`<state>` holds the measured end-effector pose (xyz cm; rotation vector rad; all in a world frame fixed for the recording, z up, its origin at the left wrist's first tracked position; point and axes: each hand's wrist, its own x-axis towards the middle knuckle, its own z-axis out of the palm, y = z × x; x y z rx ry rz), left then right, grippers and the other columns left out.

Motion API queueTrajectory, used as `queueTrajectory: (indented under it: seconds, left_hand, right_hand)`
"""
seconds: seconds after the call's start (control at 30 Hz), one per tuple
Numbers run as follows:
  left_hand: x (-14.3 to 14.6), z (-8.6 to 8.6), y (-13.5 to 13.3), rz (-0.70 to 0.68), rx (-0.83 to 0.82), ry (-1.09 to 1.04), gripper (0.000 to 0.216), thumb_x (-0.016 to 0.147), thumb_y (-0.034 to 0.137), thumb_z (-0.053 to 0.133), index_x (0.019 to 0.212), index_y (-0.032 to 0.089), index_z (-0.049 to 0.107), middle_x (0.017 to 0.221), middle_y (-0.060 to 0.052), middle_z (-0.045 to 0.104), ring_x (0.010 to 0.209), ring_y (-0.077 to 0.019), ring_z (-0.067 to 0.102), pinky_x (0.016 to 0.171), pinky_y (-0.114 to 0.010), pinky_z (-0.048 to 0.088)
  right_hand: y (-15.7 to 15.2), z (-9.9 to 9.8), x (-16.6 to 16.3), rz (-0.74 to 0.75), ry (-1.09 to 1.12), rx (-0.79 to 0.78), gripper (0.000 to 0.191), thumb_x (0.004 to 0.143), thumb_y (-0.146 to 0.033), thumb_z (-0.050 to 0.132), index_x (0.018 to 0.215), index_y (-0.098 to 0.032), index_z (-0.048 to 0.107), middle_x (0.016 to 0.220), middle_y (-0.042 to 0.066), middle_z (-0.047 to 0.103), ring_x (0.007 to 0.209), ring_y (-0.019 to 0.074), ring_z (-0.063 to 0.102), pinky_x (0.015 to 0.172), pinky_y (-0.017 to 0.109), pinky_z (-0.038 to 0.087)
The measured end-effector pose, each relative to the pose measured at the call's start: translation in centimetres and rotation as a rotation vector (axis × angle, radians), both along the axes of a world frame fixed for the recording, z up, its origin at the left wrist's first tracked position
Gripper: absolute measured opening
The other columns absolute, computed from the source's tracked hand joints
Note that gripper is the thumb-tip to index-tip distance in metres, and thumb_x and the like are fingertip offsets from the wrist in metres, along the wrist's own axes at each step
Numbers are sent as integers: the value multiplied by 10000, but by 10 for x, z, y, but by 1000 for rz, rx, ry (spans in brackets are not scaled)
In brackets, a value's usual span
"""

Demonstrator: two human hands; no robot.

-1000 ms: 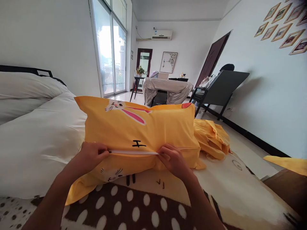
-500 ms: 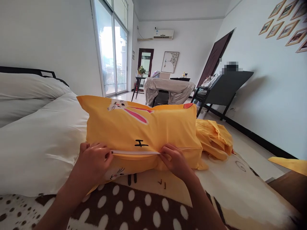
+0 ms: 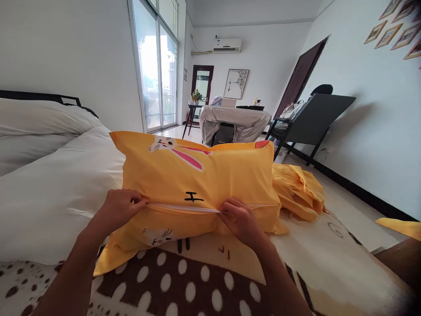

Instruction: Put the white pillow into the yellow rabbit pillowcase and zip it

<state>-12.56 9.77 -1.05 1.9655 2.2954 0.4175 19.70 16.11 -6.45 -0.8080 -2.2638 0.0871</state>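
A pillow in a yellow pillowcase (image 3: 210, 180) with a white rabbit print lies on the bed in front of me. Along its near edge runs a partly open slit that shows white filling. My left hand (image 3: 120, 206) pinches the pillowcase edge at the left end of the slit. At the right end, my right hand (image 3: 238, 219) grips the fabric, fingers curled over the edge. Both hands rest on the pillow's near side.
A white duvet (image 3: 49, 193) and white pillows lie to the left. A brown dotted blanket (image 3: 184, 285) covers the bed near me. Crumpled yellow cloth (image 3: 297, 191) lies to the right. Farther off stand a dark chair (image 3: 312, 120), a covered table (image 3: 235, 120) and glass doors.
My left hand has slid a little to the left along the slit and its fingers now pinch the edge. The pillow's lower left corner has dropped flat again. The right hand barely moved.
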Motion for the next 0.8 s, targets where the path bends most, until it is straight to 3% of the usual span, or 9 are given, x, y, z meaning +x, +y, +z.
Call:
queueTrajectory:
  seconds: [0.17, 0.4, 0.57, 0.8]
  left_hand:
    - [-2, -7, 4, 68, 22, 82, 385, 789, 393, 366, 737, 172, 678, 883, -89, 714, 843, -254, 605, 790, -361, 320]
    - [2, -6, 1, -37, -57, 1, 321, 823, 368, 364, 670, 178, 572, 714, -53, 648, 682, -194, 540, 638, -296, 310]
    - [-1, -10, 2, -109, -88, -120, 374, 864, 447, 350, 678, 185, 542, 736, -32, 643, 677, -176, 536, 613, -277, 321]
    - [-4, -15, 9, -97, -105, -124, 318, 833, 362, 336, 609, 182, 472, 677, -48, 616, 651, -178, 538, 612, -283, 324]
  right_hand:
    - [-2, 0, -3, 14, -13, -5, 162, 910, -174, 521, 751, -199, 539, 766, 30, 580, 740, 164, 529, 655, 257, 387]
    - [-1, -1, -1, -24, -16, 0, 154, 894, -158, 540, 744, -195, 532, 761, 29, 572, 749, 173, 522, 665, 266, 389]
    - [-2, -1, -1, -27, -18, -10, 160, 898, -163, 537, 741, -194, 527, 762, 28, 570, 751, 171, 517, 670, 268, 389]
    - [-3, 0, -2, -15, -23, -16, 178, 916, -187, 519, 738, -196, 517, 766, 30, 569, 750, 169, 517, 669, 266, 384]
